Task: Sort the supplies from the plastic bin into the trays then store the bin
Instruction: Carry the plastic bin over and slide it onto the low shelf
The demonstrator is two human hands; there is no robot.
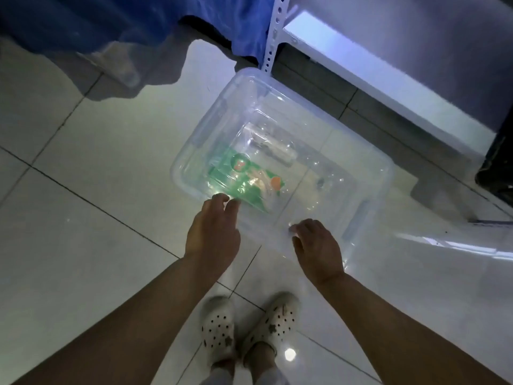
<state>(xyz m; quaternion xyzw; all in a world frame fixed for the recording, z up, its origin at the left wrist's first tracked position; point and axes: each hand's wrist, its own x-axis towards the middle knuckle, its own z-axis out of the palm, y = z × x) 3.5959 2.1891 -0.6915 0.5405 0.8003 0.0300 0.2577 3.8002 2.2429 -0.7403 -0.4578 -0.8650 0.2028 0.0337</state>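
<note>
Head view: the clear plastic bin (pixel 283 151) sits on the tiled floor (pixel 91 168) beside a white shelf post (pixel 273 37). Left hand (pixel 212 234) and right hand (pixel 319 245) reach to its near rim, fingers loosely spread and holding nothing. A green packet (pixel 244 179) and clear wrapped items (pixel 266 143) lie inside. Recommended: grip the rim with both hands and lift level. No print on the packet is legible.
</note>
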